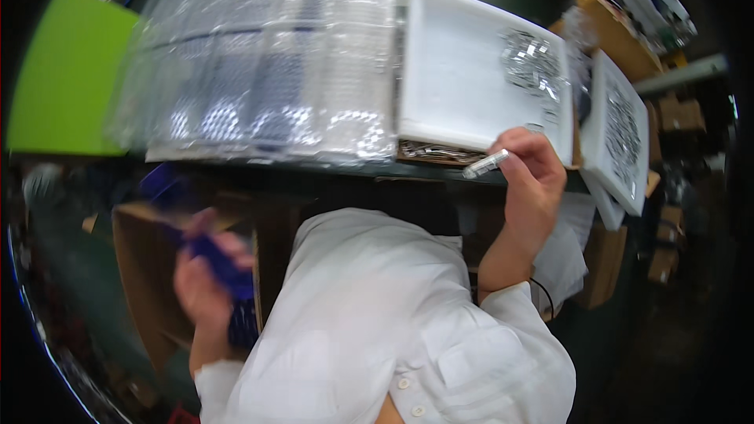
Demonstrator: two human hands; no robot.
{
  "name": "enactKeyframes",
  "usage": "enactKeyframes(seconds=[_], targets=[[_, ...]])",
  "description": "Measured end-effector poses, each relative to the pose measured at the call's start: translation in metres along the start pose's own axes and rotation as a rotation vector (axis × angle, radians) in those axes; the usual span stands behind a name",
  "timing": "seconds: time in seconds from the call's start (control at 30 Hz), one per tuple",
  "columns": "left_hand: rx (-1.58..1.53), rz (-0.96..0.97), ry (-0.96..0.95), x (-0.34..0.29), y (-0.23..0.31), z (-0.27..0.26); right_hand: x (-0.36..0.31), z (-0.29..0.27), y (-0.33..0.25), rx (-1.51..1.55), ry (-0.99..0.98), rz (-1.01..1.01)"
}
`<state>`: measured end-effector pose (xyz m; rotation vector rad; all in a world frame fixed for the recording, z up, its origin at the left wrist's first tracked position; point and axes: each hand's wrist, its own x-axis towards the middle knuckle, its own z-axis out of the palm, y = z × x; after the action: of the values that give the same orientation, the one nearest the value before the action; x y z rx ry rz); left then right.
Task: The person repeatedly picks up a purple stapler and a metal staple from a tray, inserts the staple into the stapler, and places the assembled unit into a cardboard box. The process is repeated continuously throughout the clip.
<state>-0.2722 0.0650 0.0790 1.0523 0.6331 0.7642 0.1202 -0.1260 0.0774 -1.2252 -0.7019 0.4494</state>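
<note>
My right hand (536,180) is raised at the front edge of the white tray. Its thumb and fingers pinch a small, silvery metal piece (485,164), which points to the left. My left hand (206,286) is smeared by motion over an open cardboard box (137,267) at the lower left. A dark blue object (222,267) shows against its fingers; whether the hand grips it cannot be made out. Another blurred blue piece (163,184) appears just above that hand. In the white tray (455,71) lies a pile of small shiny metal parts (532,63).
Clear plastic compartment trays (267,55) cover the left part of the bench, beside a bright green panel (67,74). A second white tray (620,133) of metal parts stands tilted at the right. Cardboard boxes (679,114) are farther right.
</note>
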Motion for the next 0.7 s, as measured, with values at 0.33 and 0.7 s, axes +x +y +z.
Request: enactKeyframes(seconds=[0.33, 0.7], targets=[[-0.122, -0.663, -0.595, 0.077, -0.058, 0.126, -0.003, 0.059, -0.023, -0.520, -0.256, -0.175], [0.003, -0.558, -0.582, 0.075, -0.072, 0.131, -0.007, 0.064, 0.003, -0.828, -0.142, -0.290]])
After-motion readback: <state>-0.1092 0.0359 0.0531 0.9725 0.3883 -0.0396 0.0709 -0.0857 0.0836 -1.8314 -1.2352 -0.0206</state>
